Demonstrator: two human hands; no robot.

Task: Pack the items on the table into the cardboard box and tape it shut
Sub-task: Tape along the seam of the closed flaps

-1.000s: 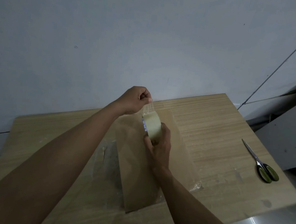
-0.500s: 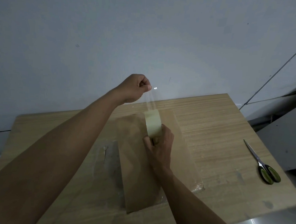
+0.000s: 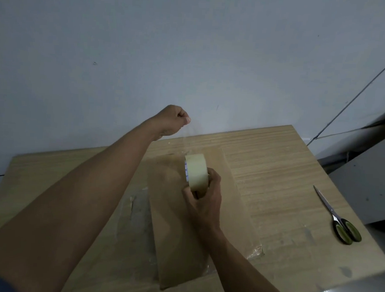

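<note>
Cardboard box lies closed in the middle of the table, with clear tape already glinting at its near corner. Over the last second my left hand has pulled up and away from the tape roll, so the tape strip between them is longer. I judge packing is done and I'm drawing out a length to seal the top. Left fingers are fisted, pinching the strip's free end. My right hand grips the roll over the box top. Scissors lie well apart, to the right.
</note>
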